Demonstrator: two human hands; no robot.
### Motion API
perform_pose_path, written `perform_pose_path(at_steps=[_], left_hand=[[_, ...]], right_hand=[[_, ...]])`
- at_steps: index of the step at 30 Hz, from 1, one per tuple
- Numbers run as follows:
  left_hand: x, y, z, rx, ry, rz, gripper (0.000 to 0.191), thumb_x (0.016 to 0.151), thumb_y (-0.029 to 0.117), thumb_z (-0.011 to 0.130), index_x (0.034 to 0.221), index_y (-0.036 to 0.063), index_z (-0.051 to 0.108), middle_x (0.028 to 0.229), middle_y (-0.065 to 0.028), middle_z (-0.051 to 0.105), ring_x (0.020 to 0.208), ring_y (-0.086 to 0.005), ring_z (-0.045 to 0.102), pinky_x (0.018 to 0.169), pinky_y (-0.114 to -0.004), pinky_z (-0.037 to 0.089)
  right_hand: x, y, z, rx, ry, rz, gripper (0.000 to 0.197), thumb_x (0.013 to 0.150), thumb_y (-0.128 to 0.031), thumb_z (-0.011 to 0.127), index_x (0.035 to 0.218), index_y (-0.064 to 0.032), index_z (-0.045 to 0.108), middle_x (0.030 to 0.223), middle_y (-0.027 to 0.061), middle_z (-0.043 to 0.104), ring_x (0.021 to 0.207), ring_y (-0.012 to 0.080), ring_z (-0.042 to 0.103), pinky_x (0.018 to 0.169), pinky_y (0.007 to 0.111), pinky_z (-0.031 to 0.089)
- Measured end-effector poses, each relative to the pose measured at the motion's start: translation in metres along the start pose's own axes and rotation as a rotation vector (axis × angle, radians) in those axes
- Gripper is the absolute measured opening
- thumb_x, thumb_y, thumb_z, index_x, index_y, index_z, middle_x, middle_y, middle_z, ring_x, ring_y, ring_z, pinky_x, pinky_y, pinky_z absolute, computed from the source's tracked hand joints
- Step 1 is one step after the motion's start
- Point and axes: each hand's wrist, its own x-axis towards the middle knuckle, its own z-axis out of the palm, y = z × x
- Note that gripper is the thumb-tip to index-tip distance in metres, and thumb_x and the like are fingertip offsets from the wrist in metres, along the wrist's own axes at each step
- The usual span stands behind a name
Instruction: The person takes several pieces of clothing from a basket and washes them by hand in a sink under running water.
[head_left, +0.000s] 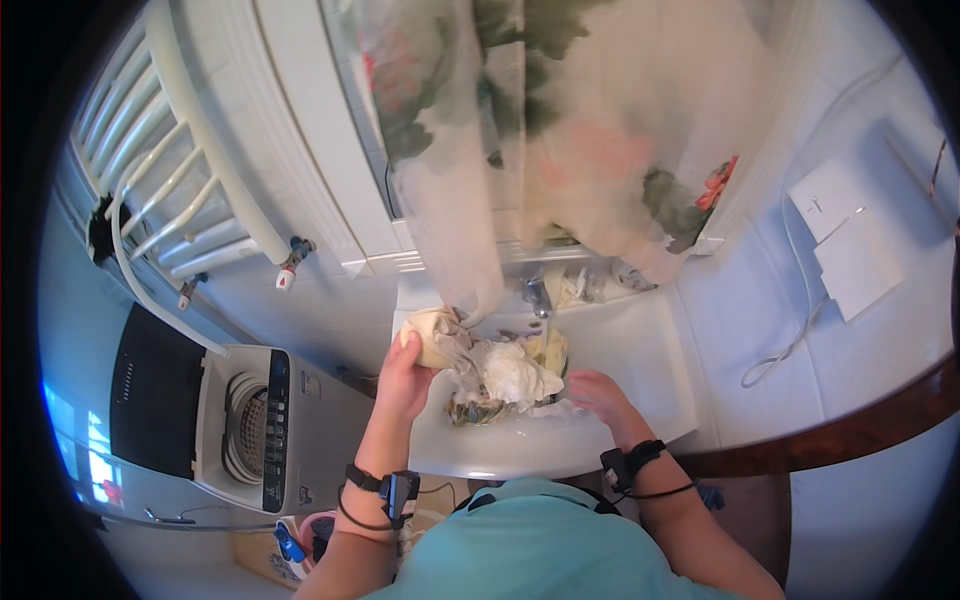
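Note:
My left hand grips a cream-coloured cloth at the left side of a white washbasin, its thumb on top. The cloth trails down towards a heap of wet laundry in the basin. On that heap lies a crumpled white cloth, with a yellow patterned cloth behind it and a green and brown patterned one at its front left. My right hand is just right of the heap, its fingers apart and holding nothing. A chrome tap stands at the back of the basin, above the laundry.
A floral curtain hangs over the basin's back edge. To the left stand a top-loading washing machine with its lid up and a white radiator with valves. A pink tub sits below. At right, a cable runs along the tiled wall.

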Motion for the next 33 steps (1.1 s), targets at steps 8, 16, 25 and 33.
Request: perform_pose_path(at_steps=[8,16,25,33], left_hand=[[-0.02,0.018,0.065,-0.156,-0.149,0.159,0.052,0.094,0.032,0.048,0.133,-0.0002,0.034,0.127,-0.0146,0.05,0.117,-0.0262,0.05,0.098,-0.041,0.042],[-0.021,-0.017,0.101,-0.012,-0.191,0.056,0.061,0.087,0.037,0.058,0.131,0.0003,0.037,0.127,-0.0132,0.05,0.117,-0.0248,0.05,0.099,-0.038,0.04],[0.006,-0.105,0.121,0.001,-0.266,-0.203,0.042,0.091,0.019,0.054,0.128,0.0015,0.044,0.12,-0.0072,0.055,0.111,-0.0168,0.052,0.097,-0.033,0.039],[0.058,-0.21,0.113,0.604,-0.312,-0.243,0.033,0.091,0.011,0.052,0.124,0.0027,0.048,0.111,-0.0047,0.057,0.107,-0.0129,0.051,0.093,-0.028,0.04]], right_hand=[[-0.002,-0.033,0.081,-0.422,-0.452,-0.065,0.08,0.078,-0.022,0.071,0.142,-0.0108,0.025,0.133,0.0158,0.039,0.112,0.0246,0.05,0.086,0.039,0.048],[0.021,-0.019,0.052,-0.217,-0.46,0.017,0.058,0.082,-0.028,0.063,0.132,-0.0085,0.04,0.123,0.0146,0.048,0.113,0.0292,0.048,0.084,0.049,0.047],[0.007,-0.061,-0.032,0.604,-0.488,0.122,0.051,0.095,-0.045,0.027,0.131,-0.0127,0.042,0.133,0.0073,0.048,0.123,0.0309,0.043,0.098,0.066,0.025],[0.06,-0.041,-0.109,0.531,0.068,-0.204,0.047,0.086,-0.038,0.053,0.122,-0.0091,0.047,0.128,0.0103,0.051,0.119,0.0276,0.047,0.096,0.051,0.036]])
